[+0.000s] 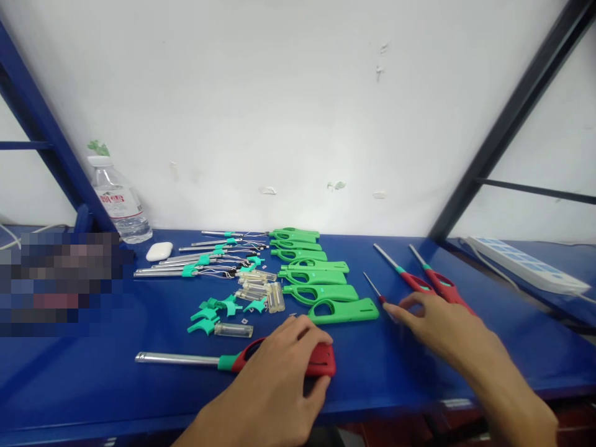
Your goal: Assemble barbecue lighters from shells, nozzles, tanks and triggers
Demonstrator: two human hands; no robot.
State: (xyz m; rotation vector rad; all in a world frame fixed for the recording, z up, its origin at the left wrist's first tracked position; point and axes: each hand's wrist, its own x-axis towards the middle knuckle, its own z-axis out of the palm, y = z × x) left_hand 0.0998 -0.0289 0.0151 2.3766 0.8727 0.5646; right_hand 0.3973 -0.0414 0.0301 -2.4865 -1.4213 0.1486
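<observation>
Label (120,203): red "雪". Left hand (279,372) on lighter (228,362).

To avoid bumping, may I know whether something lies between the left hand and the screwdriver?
Yes: the front green handle lies between the left hand and the screwdriver, which is at the right hand.

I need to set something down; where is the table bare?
Bare patches: left of the lighter under the left hand, and between the right forearm and the power strip. Crowded: the middle, with green handles and clear tanks.
</observation>
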